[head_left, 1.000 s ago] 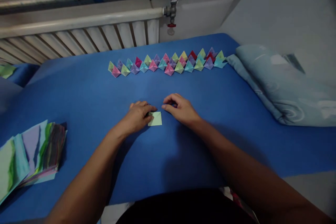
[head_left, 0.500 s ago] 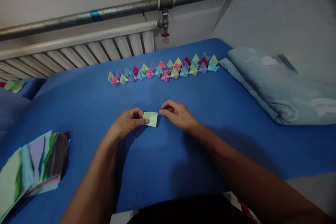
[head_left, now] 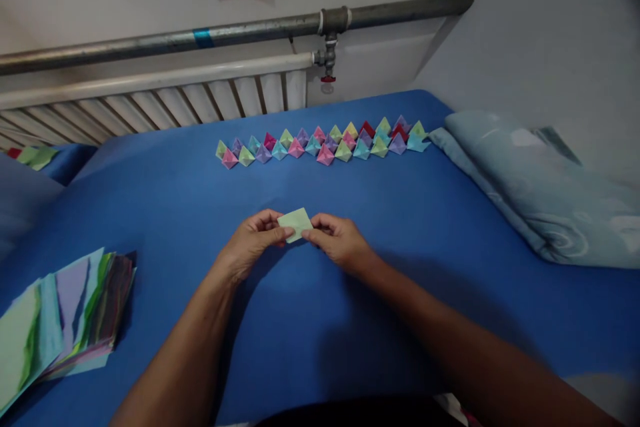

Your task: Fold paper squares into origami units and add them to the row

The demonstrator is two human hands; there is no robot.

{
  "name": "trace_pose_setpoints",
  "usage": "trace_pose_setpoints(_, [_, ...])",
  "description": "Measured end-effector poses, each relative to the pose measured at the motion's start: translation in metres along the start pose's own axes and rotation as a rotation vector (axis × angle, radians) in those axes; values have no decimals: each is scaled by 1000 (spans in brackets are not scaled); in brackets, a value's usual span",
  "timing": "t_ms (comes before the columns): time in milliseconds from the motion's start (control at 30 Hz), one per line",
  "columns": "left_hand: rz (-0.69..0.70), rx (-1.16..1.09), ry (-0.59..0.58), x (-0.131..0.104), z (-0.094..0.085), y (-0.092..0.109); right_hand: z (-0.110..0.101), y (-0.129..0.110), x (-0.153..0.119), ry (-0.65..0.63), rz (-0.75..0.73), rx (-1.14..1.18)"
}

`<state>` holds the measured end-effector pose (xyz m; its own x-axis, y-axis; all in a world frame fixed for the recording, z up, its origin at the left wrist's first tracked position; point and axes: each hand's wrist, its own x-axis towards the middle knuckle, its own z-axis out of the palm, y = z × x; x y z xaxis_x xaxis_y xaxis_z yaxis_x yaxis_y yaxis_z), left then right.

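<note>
A small folded square of pale green paper [head_left: 297,221] is held up between my two hands, over the blue surface. My left hand [head_left: 257,238] pinches its left side, thumb in front and fingers behind. On the right edge, my right hand [head_left: 337,240] grips it the same way, thumb at the lower right corner. Beyond my hands stand rows of small folded paper pieces [head_left: 296,148] in pink, green, blue, purple, yellow and red.
A fanned stack of coloured paper [head_left: 70,310] lies at the left on the blue surface [head_left: 200,180]. Folded light-blue bedding [head_left: 530,180] rests at the right. Along the back run a radiator [head_left: 200,103] and a metal pipe [head_left: 270,28] with a valve [head_left: 329,57].
My right hand has come in from beside the paper and now grips its right edge. The green square has turned and tilted. The whole view has shifted slightly.
</note>
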<state>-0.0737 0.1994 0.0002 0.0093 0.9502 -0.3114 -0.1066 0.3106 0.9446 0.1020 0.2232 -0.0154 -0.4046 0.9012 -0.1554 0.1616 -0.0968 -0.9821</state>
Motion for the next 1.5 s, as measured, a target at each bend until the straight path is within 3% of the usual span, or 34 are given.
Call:
trace_pose_setpoints(200, [69,154,-3,-1,-6,0,-5,3,1,-29,-36,-59])
trace_pose_setpoints(333, [170,340,-44,-3,-3,-4,-7,9,2,26,-167,-213])
trace_pose_setpoints(500, [642,803,13,3,-2,-15,-12,18,6,80,-570,-560])
trace_pose_setpoints(567, [801,947,28,7,-3,-20,-14,21,8,80,-658,-689])
trace_pose_setpoints(633, [869,1078,34,10,-4,-25,-17,24,8,57,-680,-827])
trace_pose_setpoints(867, [880,1369,31,-2,-2,-39,-24,23,-7,-91,-673,-1106])
trace_pose_setpoints(1100, [941,1410,70,-16,2,-43,-25,20,-18,-95,-647,-1108])
trace_pose_setpoints(1500, [935,1386,23,-18,2,-40,-21,22,-16,-151,-564,-1136])
